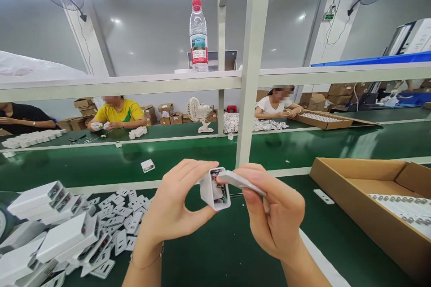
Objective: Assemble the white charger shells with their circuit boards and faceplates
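Head view shows the left hand point(182, 199) closed around a white, box-shaped plastic housing point(206, 190), fingers over its top and thumb beneath, with its open end exposing small electronic parts point(218, 188). The right hand point(269, 206) pinches a flat, pale plastic piece point(240, 181) between thumb and fingers, holding it tilted at that opening. Both pieces are above a dark green work surface point(215, 255). To the left lie a heap of similar white plastic housings point(63, 233) and, beside it, scattered flat white slotted plates point(124, 219). On the right, an open brown cardboard box point(367, 210) holds rows of white pieces point(404, 208), with one loose flat white plate point(323, 196) near its side. Beyond the hands, a single small white housing point(147, 166) rests on a green belt point(101, 166)
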{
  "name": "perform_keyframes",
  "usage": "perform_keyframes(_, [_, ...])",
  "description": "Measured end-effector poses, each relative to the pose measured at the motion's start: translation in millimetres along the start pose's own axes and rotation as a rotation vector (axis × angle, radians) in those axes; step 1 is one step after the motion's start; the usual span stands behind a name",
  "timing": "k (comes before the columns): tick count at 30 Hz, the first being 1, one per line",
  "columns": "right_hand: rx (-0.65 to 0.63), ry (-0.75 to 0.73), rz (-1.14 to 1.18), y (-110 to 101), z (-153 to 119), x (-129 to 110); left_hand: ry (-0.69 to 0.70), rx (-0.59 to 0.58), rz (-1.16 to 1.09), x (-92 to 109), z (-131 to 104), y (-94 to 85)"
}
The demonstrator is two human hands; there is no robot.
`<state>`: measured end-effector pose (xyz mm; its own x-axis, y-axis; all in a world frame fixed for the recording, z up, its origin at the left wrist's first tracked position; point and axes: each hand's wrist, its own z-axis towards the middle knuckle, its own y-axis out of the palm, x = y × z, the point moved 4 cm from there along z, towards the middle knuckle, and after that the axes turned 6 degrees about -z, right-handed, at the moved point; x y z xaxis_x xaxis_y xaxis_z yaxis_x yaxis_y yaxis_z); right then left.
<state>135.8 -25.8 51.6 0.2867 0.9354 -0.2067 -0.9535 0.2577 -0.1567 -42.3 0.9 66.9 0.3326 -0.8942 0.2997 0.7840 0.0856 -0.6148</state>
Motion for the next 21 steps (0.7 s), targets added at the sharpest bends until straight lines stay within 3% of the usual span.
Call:
perform_keyframes(6, [-0.026, 0.005, 0.080, 5, 1, 3, -0.017, -0.003, -0.059, 1, 2, 2.2])
perform_keyframes(10, [0.109, 0.033, 0.191, 3, 2, 2, -0.007, -0.006, -0.125, 1, 4, 4.1])
perform_keyframes(15, [0.262, 0.183, 0.094, -14, 4, 5, -0.003, 0.000, -0.129, 1, 3, 2.2])
perform_keyframes(18, [0.241, 0.127, 0.104, -26, 9, 5, 0.027, -0.001, -0.111, 1, 3, 0.7])
perform_keyframes(21, [0.126, 0.095, 0.133, -34, 14, 5, 0.042, -0.003, -0.072, -1, 3, 0.8])
